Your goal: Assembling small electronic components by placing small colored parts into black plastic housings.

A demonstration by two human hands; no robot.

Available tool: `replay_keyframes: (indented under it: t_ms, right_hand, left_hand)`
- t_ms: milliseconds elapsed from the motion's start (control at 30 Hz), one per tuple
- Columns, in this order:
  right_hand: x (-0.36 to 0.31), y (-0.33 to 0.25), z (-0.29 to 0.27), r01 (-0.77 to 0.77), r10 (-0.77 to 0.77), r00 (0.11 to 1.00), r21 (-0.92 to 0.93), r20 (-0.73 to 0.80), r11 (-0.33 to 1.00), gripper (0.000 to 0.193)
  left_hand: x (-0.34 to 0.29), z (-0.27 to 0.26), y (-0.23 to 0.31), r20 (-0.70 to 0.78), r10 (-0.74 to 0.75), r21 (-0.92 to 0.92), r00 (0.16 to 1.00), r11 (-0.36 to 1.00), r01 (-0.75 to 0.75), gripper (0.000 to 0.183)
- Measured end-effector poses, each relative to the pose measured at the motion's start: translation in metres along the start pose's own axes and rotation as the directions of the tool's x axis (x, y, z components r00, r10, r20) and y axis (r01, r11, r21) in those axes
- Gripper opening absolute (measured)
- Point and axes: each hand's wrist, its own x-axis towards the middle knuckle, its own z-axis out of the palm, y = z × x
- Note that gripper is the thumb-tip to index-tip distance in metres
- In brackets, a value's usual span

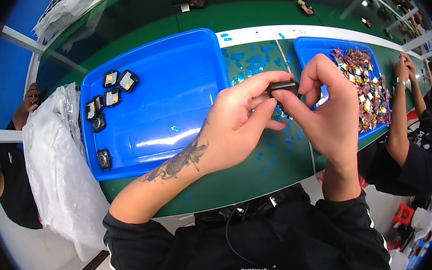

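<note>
Above the green table, a small black device point(284, 84) with a rectangular body is pinched between both my hands. My left hand point(242, 117) grips its left side, thumb and fingers closed on it. From the right, my right hand point(329, 104) presses its thumb against the near face, with the index finger bent around the right end. My fingers cover much of the device. In the large blue tray point(157, 109) to the left lie several small black camera-like units point(104, 159), some with a pale rectangular face up.
Small blue film pieces point(255, 59) litter the green tabletop point(230, 185). A second blue tray point(303, 50) on the right holds a heap of small parts point(363, 83) in red and yellow. White plastic sheeting point(56, 164) hangs at the left. Other people work at both sides.
</note>
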Motion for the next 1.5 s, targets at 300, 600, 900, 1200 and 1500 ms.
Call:
replay_keyframes:
  t_ms: [300,600,900,1200,1500]
  right_hand:
    - [-0.024,0.009,0.0,-0.166,0.176,0.984,0.369,0.007,0.915,0.03]
    - [-0.026,0.015,0.005,-0.223,0.212,0.972,0.692,0.103,0.686,0.019]
    - [-0.032,0.016,0.003,-0.21,0.168,0.978,0.599,0.127,0.773,0.017]
    - [-0.025,0.025,0.006,-0.254,0.214,0.967,0.614,0.139,0.747,0.01]
    - [-0.03,0.028,0.008,-0.317,0.286,0.941,0.766,0.181,0.559,0.008]
  left_hand:
    - [0.004,0.001,0.007,-0.198,0.015,-0.116,0.98,0.993,-0.039,0.048]
    - [0.0,-0.006,0.006,-0.03,0.379,0.543,0.925,0.783,-0.303,0.025]
    - [0.006,-0.007,-0.003,0.214,0.642,0.849,0.736,0.25,-0.465,0.026]
    - [0.004,-0.011,-0.006,0.197,0.599,0.881,0.776,0.239,-0.408,0.022]
    - [0.002,-0.013,-0.006,-0.103,0.038,0.198,0.994,0.98,-0.017,0.016]
